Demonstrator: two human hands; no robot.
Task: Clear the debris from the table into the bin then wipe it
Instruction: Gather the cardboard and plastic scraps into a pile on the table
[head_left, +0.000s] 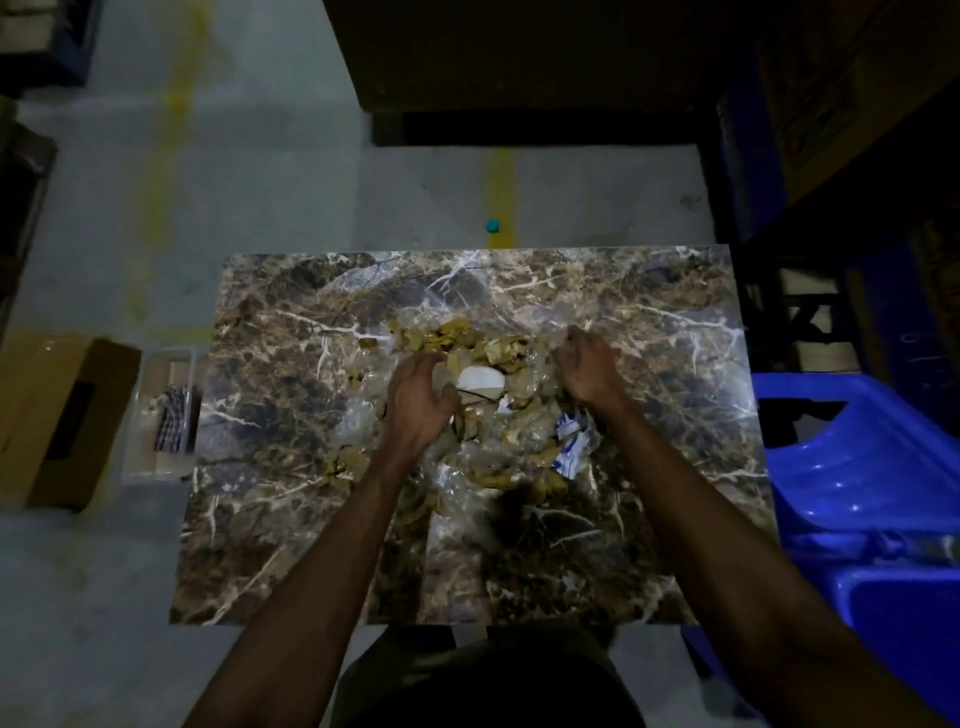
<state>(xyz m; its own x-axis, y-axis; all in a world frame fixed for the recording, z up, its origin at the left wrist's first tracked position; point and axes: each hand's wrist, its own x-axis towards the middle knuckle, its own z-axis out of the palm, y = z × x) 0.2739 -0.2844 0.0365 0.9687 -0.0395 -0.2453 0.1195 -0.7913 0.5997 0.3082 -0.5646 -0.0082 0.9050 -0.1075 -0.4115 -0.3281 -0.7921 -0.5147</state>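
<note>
Your left hand (421, 402) and right hand (589, 369) curl around the debris (483, 395) piled mid-tabletop (291, 545). It looks light, crumbly and crinkly. Scoop from both sides, underneath, so bits don't slip out.

Heaped at the middle of the marble-patterned table (270, 322): debris (483, 441), a loose pile of tan and yellowish scraps mixed with crumpled clear plastic. Near the pile's centre, a white curved piece (480, 378), lying tilted. At about 4 o'clock of that piece, a crumpled blue-and-white wrapper (571, 447), at the pile's right edge. A few stray tan bits scattered at 8 o'clock of the heap. Beside the table at 3 o'clock, a blue plastic bin (872, 483), upright, just off the table's edge.
</note>
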